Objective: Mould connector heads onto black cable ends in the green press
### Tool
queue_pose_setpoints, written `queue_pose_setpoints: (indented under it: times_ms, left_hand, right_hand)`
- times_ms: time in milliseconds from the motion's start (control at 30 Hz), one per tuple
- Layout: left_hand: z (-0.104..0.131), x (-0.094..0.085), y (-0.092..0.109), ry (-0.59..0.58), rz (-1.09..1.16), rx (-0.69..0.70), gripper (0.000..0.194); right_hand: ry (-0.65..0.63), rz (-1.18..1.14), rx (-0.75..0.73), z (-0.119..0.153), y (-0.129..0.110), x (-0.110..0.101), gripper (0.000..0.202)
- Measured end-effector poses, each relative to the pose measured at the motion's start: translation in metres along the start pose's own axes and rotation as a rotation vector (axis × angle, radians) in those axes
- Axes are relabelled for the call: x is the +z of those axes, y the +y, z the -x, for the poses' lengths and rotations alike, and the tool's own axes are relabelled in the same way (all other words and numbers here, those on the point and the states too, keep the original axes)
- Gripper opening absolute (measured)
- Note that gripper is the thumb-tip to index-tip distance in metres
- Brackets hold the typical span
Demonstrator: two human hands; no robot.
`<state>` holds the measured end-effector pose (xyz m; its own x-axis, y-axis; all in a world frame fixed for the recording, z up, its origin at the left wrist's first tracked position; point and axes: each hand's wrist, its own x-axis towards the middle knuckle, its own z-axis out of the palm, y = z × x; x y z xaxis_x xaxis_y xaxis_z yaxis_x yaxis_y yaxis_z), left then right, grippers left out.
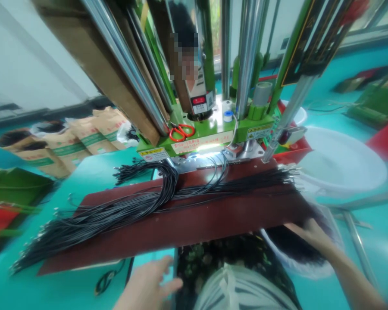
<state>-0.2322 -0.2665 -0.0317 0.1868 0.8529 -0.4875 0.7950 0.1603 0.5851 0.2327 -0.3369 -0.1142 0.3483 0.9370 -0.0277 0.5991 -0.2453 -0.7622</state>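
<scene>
My left hand (153,282) is in front of the reddish-brown board (207,219), its fingers apart and nothing in them. To the right, my right hand (312,234) reaches over a bin lined with a clear bag (323,269), which holds a dark mass (294,245) I cannot make out. One finger stretches toward the board's edge; the others are hidden or blurred. A large bundle of thin black cables (116,213) with metal ends lies across the board, hanging past its left edge. More black cables (258,180) stretch to the right, some running under the machine's lit head.
A green press (168,148) with steel columns stands behind the board. Orange-handled scissors (182,132) and a blue-and-white roll (228,116) rest on it. Brown paper sacks (80,140) stand behind left. A large white tub (345,161) and a red bin (386,140) are at right.
</scene>
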Motion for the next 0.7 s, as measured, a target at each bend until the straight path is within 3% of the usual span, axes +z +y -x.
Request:
queue_pose_setpoints:
  times_ms: [33, 100, 167, 233, 333, 433, 533, 700]
  left_hand:
    - [0.005, 0.001, 0.025, -0.127, 0.005, 0.148, 0.033]
    - [0.003, 0.01, 0.079, -0.194, -0.073, 0.49, 0.032]
    - [-0.016, 0.027, 0.129, -0.124, -0.28, 0.82, 0.04]
    - [-0.048, 0.045, 0.168, 0.017, -0.496, 0.978, 0.037]
    - [-0.097, 0.063, 0.206, 0.195, -0.745, 1.023, 0.038]
    - [-0.126, 0.068, 0.226, 0.196, -0.849, 0.985, 0.029]
    - [-0.13, 0.072, 0.235, 0.116, -0.889, 0.936, 0.015]
    - [-0.122, 0.08, 0.238, 0.125, -0.939, 0.937, 0.026]
  right_hand:
    - [0.004, 0.014, 0.002, 0.0, 0.001, 0.0, 0.047]
    - [0.043, 0.035, 0.004, 0.001, 0.004, 0.002, 0.048]
    - [0.092, 0.044, 0.002, 0.001, 0.005, 0.004, 0.047]
    - [0.11, 0.035, -0.013, 0.001, 0.005, 0.005, 0.043]
    - [0.074, 0.005, -0.046, 0.0, 0.004, 0.001, 0.037]
    - [0.059, -0.019, -0.081, 0.001, 0.002, -0.003, 0.033]
    - [0.062, -0.024, -0.121, 0.003, -0.001, -0.005, 0.033]
    - [0.061, 0.016, -0.145, 0.005, -0.01, -0.008, 0.035]
